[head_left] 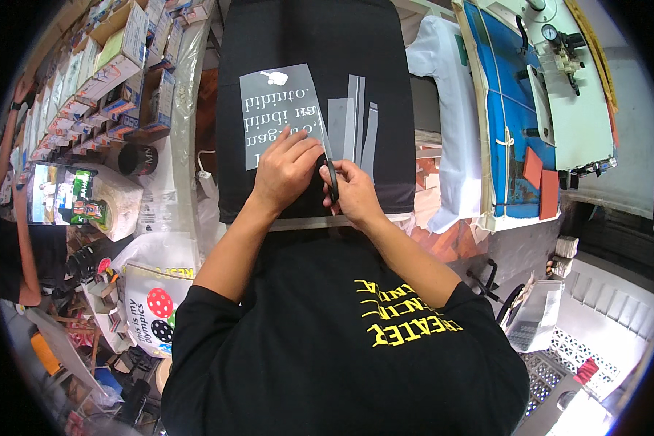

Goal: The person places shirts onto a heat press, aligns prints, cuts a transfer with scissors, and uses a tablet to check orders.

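In the right hand (351,193), fingers curled firmly round the handles of black scissors (333,182), for good control most likely; how wide the blades stand, cannot tell from here. With the left hand (286,173), palm down and fingers half bent, resting on the near right part of a clear sheet (277,109), probably to keep it flat and steady; whether also pinching its edge, cannot see. At the right edge of the sheet, the scissors, close beside the left hand, seemingly so placed to guide both together.

On the sheet, white letters in rows and a small white figure at the far end. Below it, black cloth (269,29) over the table (305,224), perhaps helpful for making the pale edges visible. Just to the right, narrow clear strips (354,116), side by side, pointing away, apparently put there to be out of the way.

Farther right, white cloth (447,123), then a blue board (512,109) with red pieces (533,168). To the left, boxes (116,65) in rows, a black cup (136,160), a lit screen (54,195) and, farthest left, another person's arm (25,247).
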A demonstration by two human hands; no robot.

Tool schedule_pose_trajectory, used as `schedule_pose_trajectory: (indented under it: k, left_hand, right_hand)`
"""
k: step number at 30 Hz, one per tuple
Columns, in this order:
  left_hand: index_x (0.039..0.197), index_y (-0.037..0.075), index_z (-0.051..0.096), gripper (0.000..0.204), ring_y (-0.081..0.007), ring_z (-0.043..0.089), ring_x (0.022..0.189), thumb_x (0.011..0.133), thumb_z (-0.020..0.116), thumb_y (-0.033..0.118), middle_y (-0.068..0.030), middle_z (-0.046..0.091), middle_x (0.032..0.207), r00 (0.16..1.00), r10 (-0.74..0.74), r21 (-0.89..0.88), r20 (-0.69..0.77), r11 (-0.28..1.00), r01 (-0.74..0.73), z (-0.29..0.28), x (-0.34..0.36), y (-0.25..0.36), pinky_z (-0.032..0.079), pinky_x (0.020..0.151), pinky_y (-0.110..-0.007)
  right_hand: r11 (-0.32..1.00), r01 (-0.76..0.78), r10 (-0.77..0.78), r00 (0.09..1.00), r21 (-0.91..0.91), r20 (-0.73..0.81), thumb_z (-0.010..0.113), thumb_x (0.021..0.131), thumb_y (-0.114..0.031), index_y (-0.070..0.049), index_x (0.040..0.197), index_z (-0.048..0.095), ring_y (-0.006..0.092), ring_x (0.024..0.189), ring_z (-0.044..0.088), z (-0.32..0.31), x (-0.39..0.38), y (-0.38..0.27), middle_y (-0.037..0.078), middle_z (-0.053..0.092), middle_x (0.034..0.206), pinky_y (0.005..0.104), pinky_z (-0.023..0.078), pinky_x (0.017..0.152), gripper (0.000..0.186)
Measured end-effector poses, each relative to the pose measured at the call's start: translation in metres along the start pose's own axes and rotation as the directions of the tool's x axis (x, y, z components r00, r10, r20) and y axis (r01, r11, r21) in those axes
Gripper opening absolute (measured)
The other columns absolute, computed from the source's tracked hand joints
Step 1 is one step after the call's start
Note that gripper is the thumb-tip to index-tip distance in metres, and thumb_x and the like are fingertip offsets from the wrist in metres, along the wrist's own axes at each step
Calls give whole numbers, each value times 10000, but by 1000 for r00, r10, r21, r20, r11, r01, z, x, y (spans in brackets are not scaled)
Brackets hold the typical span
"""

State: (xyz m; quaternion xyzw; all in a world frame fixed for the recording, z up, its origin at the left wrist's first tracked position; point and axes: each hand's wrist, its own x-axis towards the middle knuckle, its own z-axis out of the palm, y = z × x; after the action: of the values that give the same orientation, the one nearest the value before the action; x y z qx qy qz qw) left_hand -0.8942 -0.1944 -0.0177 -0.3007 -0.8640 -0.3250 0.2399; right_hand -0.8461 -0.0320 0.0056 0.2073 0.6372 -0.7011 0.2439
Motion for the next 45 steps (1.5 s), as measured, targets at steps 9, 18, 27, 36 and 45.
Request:
schedule_pose_trajectory:
  k: [9, 18, 27, 36, 45]
  left_hand:
    - [908, 41, 696, 169, -301, 698, 987, 746, 708, -6, -88, 717, 973, 999, -37, -40, -15, 999, 36, -8, 3, 8, 527, 954, -488]
    - [915, 41, 691, 204, -306, 699, 982, 721, 711, -19, -88, 715, 969, 993, -67, -106, -98, 993, 56, -28, 0, 28, 526, 955, -491]
    - [922, 33, 679, 198, -310, 697, 998, 743, 718, -41, -100, 711, 966, 991, -93, -116, -93, 990, 82, -43, -5, 43, 526, 954, -491]
    - [1064, 44, 668, 344, -344, 522, 1216, 785, 754, 227, -107, 650, 1128, 937, -311, -40, 158, 946, 320, -18, -15, 30, 286, 1100, -627]
    - [1277, 42, 589, 631, -422, 376, 1361, 829, 693, 475, -209, 531, 1333, 939, -148, 159, 309, 982, 102, 69, 39, 72, 63, 1107, -736]
  right_hand:
    - [1000, 1, -1, 1000, 17, 13, 663, 956, -252, -39, 1078, 597, 89, 529, 572, 0, 1, 1, 7, 571, 719, 220, 387, 385, 255]
    - [999, 52, -52, 999, -10, 1, 619, 971, -217, 14, 1179, 568, 92, 533, 569, 2, 35, -17, 21, 582, 732, 238, 388, 381, 315]
    - [997, 74, -74, 997, -33, 5, 663, 953, -257, 12, 1171, 571, 85, 541, 568, 3, 43, -22, 24, 577, 728, 235, 386, 388, 358]
    - [989, 142, -143, 989, -32, -31, 672, 950, -219, 1, 1237, 548, 99, 562, 590, -26, -2, -26, 23, 597, 754, 230, 411, 417, 382]
    - [959, 284, -259, 882, 5, -394, 648, 966, -189, -31, 1264, 533, 113, 591, 622, -116, -43, -27, 47, 601, 807, 214, 433, 403, 357]
